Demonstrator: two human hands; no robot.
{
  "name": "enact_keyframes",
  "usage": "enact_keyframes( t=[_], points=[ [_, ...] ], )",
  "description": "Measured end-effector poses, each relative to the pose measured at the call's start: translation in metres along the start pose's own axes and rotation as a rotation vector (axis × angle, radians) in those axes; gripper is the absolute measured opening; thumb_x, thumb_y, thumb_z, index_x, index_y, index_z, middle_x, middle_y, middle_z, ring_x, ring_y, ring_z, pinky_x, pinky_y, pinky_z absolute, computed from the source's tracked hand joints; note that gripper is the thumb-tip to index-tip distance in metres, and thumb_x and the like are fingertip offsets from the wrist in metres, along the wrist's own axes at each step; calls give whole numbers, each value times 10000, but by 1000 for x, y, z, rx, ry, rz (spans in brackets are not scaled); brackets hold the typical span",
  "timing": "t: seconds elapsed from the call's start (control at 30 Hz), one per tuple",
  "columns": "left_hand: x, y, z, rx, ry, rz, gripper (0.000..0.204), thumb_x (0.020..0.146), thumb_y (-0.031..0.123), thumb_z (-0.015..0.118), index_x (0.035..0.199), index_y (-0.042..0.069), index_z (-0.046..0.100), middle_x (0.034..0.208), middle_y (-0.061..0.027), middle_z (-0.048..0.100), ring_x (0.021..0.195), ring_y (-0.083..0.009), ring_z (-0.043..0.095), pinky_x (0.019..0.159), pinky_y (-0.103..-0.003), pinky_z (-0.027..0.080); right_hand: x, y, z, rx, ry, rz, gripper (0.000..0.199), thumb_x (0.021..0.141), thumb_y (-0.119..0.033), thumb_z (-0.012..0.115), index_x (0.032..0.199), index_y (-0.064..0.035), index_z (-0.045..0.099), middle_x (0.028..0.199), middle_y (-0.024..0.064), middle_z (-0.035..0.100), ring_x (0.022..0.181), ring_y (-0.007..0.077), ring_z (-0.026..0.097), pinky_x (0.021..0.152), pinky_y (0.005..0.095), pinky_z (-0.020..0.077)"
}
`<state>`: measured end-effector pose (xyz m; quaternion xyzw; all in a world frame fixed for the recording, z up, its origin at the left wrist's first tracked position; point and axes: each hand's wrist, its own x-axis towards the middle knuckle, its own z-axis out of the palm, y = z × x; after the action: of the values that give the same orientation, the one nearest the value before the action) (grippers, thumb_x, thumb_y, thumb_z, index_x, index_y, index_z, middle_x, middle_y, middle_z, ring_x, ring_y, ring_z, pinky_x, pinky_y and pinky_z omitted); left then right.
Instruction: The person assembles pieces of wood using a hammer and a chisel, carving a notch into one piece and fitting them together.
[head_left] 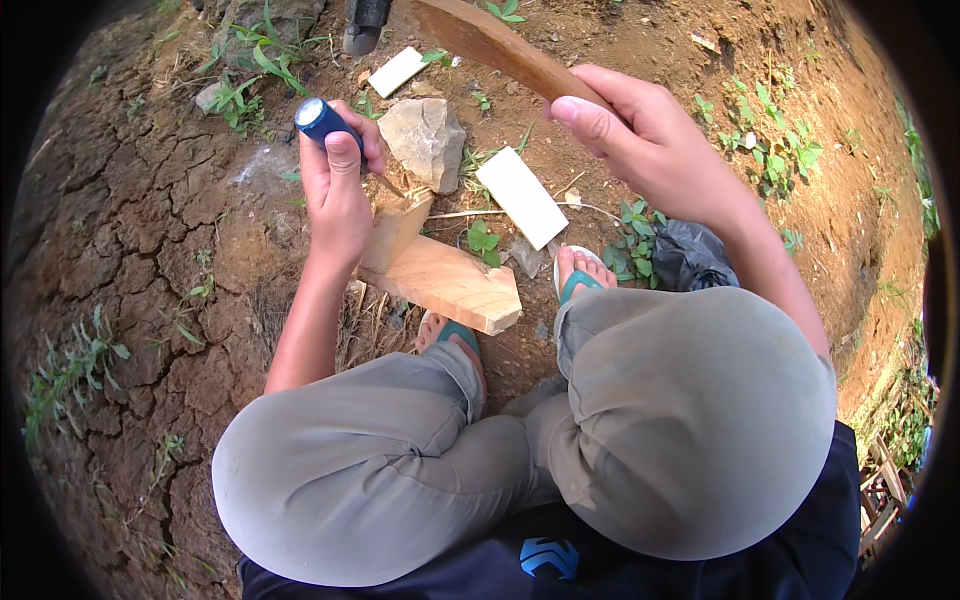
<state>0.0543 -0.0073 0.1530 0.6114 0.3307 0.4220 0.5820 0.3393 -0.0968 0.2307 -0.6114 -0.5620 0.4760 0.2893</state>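
My left hand (340,185) is closed round the blue handle of a chisel (325,122), whose pale, worn butt faces up. The chisel's thin blade slants down to the notched top edge of an upright wooden piece (396,235). Against that piece lies a light wooden block (450,285) with a pointed end, just beyond my left foot. In my right hand (640,130) is the wooden handle of a hammer (490,45), raised above the ground. Its dark metal head (366,25) shows only partly at the top edge, left of the handle.
A pale rock (423,143) stands right behind the wood. Two flat off-white pieces (522,197) (397,72) lie on the soil. A black plastic bag (692,255) sits beside my right knee. My sandalled feet (583,272) flank the block; cracked earth (150,230) stretches left.
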Motion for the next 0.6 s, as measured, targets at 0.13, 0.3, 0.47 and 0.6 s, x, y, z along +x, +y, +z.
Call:
enact_keyframes(
  t=[0.13, 0.3, 0.47, 0.6],
  points=[
    [2, -2, -2, 7, -15, -6, 384, 1074, 470, 469, 1130, 90, 449, 862, -6, 502, 746, -87, 475, 688, -247, 419, -6, -30, -13, -150, 86, -183, 341, 1029, -309, 598, 1224, -29, 583, 768, 166, 601, 660, 266, 574, 618, 390, 437],
    [-2, 3, 2, 91, -77, -18, 433, 1048, 520, 493, 1144, 102, 439, 881, -15, 487, 771, -107, 469, 707, -271, 415, -13, -51, -22, -403, 131, -432, 320, 1002, -211, 620, 1261, -27, 579, 896, 200, 661, 821, 410, 662, 700, 445, 509],
    [-6, 0, 3, 85, -93, 22, 419, 1051, 502, 500, 1152, 100, 443, 886, -15, 490, 783, -104, 470, 717, -268, 411, -24, -62, -19, -335, 56, -394, 334, 982, -160, 639, 1272, -7, 575, 902, 208, 672, 783, 399, 678, 683, 438, 517],
    [-8, 1, 4, 57, -85, 18, 397, 1057, 481, 503, 1151, 101, 443, 890, -14, 484, 785, -108, 465, 730, -274, 414, -25, -58, -21, -345, 70, -414, 365, 982, -146, 640, 1310, -1, 571, 841, 179, 656, 710, 334, 656, 646, 384, 502]
  ],
)
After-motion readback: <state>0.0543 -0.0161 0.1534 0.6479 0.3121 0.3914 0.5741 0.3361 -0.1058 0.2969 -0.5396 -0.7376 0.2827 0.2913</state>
